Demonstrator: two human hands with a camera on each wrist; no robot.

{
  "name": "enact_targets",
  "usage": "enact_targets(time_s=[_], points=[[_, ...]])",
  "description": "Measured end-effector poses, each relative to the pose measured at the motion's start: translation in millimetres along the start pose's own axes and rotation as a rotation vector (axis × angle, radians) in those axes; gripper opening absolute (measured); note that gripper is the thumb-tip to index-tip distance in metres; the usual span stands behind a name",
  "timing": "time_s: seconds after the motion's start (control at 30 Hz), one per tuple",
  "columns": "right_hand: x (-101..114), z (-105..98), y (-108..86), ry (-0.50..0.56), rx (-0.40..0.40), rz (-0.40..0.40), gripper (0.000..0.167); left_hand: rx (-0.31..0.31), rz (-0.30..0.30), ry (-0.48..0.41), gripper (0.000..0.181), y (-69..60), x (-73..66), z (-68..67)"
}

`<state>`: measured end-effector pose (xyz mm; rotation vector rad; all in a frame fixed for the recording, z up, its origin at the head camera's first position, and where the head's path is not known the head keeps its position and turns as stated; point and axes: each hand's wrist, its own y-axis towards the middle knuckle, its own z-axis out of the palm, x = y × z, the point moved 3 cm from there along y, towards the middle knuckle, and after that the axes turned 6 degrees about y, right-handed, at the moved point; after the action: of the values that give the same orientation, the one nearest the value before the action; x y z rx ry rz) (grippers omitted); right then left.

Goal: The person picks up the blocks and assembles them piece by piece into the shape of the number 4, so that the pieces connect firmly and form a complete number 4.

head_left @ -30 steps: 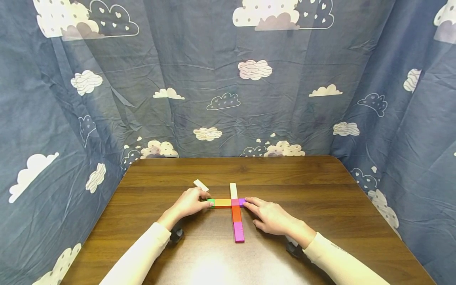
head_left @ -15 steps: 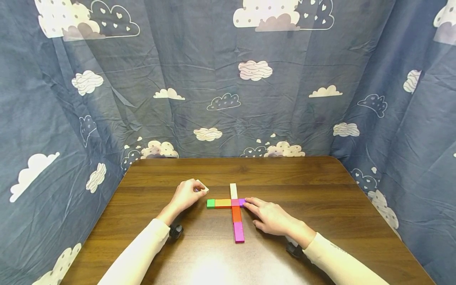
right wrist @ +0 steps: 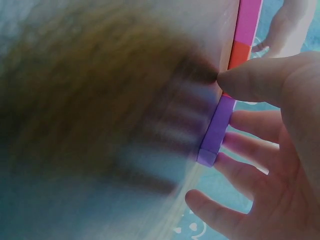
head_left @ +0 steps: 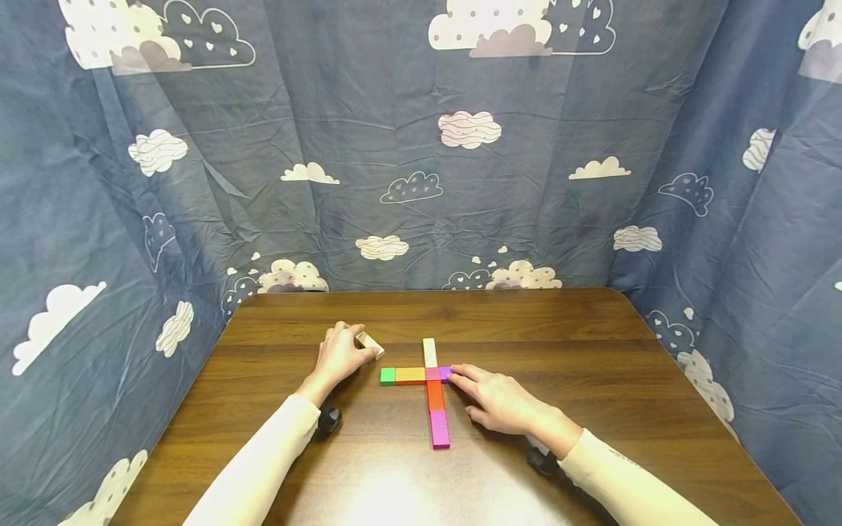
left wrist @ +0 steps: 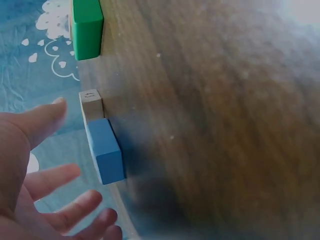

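My left hand (head_left: 338, 356) reaches over a loose white block (head_left: 370, 344), thumb and fingers spread about it. In the left wrist view, a blue block (left wrist: 104, 151) lies against the white block (left wrist: 92, 104); the thumb and fingers appear apart from both. My right hand (head_left: 503, 399) rests its fingertips on the purple block (head_left: 445, 375), the right arm of a cross. The cross also has a pink centre block (head_left: 433, 374), an orange block (head_left: 411, 375) and green block (head_left: 388, 376) to the left, a white block (head_left: 430, 352) behind, and red (head_left: 435, 395) and magenta (head_left: 440, 429) blocks in front.
The brown wooden table (head_left: 559, 321) holds all the blocks. A dark blue curtain (head_left: 513, 204) with cloud prints hangs behind it and at both sides. A bright glare lies on the table's near part.
My left hand has left the green block and moved back and left to the loose white block. My right hand has stayed at the purple block.
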<state>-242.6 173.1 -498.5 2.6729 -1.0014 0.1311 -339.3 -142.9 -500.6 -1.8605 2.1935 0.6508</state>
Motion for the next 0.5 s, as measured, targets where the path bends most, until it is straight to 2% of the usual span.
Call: enact_targets(time_s=[0.23,0.5], points=[[-1.4,1.7,0.2,-0.003,0.011,0.003,0.064,0.050,-0.073,0.028,0.079,1.7,2.2,7.5],[-1.4,1.0,0.1,-0.010,0.014,0.003,0.064,0.063,-0.079,0.066,0.079,4.1,-0.2,8.8]])
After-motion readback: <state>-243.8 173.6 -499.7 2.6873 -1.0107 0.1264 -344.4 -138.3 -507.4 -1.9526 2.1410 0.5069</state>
